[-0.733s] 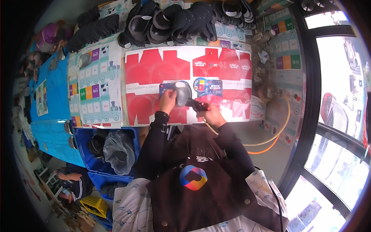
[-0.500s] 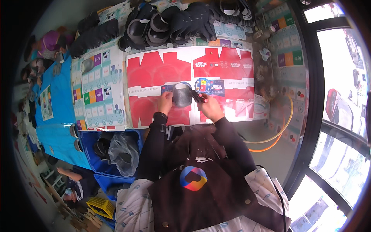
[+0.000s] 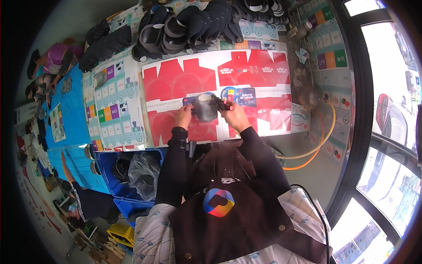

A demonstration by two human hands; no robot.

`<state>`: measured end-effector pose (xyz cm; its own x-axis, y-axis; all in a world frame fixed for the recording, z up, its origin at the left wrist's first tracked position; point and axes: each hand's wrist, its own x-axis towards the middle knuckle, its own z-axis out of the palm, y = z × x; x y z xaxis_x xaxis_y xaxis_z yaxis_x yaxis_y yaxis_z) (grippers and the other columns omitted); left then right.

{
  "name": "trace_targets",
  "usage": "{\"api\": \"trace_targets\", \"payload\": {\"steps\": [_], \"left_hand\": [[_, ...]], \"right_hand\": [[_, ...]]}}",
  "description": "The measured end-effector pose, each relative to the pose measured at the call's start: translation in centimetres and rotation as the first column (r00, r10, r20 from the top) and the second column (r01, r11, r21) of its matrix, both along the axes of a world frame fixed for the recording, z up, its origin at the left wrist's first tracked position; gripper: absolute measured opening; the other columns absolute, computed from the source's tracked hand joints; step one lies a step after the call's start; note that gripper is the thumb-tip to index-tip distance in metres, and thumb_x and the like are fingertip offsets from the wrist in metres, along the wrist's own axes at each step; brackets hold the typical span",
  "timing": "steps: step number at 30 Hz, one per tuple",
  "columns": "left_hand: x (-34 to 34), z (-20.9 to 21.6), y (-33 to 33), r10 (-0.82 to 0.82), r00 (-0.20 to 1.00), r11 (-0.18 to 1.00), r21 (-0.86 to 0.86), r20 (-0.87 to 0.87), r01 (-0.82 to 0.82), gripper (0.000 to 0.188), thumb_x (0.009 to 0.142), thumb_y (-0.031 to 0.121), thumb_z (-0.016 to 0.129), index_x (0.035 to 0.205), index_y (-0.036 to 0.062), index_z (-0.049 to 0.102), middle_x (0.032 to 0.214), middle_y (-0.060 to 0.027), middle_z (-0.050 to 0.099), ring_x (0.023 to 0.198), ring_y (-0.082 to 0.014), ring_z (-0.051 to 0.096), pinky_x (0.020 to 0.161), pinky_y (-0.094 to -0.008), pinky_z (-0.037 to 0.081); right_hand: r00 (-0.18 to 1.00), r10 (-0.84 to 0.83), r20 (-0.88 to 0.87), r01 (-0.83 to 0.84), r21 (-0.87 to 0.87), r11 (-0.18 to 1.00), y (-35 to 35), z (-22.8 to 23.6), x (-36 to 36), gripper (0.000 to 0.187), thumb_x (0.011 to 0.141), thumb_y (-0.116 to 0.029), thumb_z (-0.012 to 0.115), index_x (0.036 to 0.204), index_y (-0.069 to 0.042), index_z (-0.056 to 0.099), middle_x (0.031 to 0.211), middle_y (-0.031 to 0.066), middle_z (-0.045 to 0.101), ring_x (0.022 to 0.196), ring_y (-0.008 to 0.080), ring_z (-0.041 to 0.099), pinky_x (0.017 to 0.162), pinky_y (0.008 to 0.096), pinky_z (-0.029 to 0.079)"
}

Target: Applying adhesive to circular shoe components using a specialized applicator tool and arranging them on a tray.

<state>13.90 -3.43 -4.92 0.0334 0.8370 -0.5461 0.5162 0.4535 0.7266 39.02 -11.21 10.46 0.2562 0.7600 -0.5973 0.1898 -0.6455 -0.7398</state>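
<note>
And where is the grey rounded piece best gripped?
The grey rounded piece is probably best gripped by its left edge, from the left: this curved side faces the left hand, while the right hand holds a dark tool near the other.

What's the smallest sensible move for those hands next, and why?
Probably a slight shift of the dark tool in the right hand along the grey curved piece, with the left hand steadying it: the tool sits right by the piece's right edge, and the left hand is at its left edge. Whether the tool touches is hard to tell.
</note>
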Motion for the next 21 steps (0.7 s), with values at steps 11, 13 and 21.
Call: {"api": "trace_targets", "payload": {"steps": [11, 13, 21], "left_hand": [[1.8, 3.1, 0.9, 0.089, 0.995, 0.985, -0.155, 0.048, -0.080, 0.038, 0.101, 0.036, 0.056, 0.102, 0.0031, 0.075, 0.089, -0.0053, 0.065, 0.084, -0.0173, 0.059, 0.079, -0.0329, 0.046], [-1.1, 1.7, 0.7, 0.113, 0.991, 0.993, 0.014, 0.071, -0.115, 0.035, 0.100, 0.033, 0.056, 0.101, 0.0033, 0.075, 0.086, -0.0036, 0.064, 0.082, -0.0152, 0.058, 0.076, -0.0315, 0.045], [0.0, 2.2, 1.0, 0.042, 0.993, 0.999, -0.028, 0.109, -0.039, 0.031, 0.097, 0.029, 0.060, 0.100, 0.0018, 0.075, 0.088, -0.0048, 0.069, 0.084, -0.0137, 0.060, 0.077, -0.0286, 0.046]], "right_hand": [[0.971, 0.215, -0.105, -0.210, 0.058, 0.976, -0.5, 0.3, 2.3, 0.031, 0.082, -0.017, 0.065, 0.107, 0.000, 0.070, 0.086, 0.0246, 0.070, 0.087, 0.0445, 0.068, 0.077, 0.0443, 0.052], [0.975, 0.192, -0.114, -0.184, 0.076, 0.980, 0.1, 0.5, 1.2, 0.031, 0.082, -0.017, 0.065, 0.106, 0.001, 0.069, 0.086, 0.0247, 0.070, 0.087, 0.0440, 0.068, 0.077, 0.0443, 0.052], [0.920, 0.377, -0.108, -0.374, 0.046, 0.926, -0.5, 0.4, 2.2, 0.030, 0.084, -0.021, 0.064, 0.105, -0.001, 0.073, 0.090, 0.0253, 0.072, 0.090, 0.0431, 0.069, 0.079, 0.0459, 0.053]]}}
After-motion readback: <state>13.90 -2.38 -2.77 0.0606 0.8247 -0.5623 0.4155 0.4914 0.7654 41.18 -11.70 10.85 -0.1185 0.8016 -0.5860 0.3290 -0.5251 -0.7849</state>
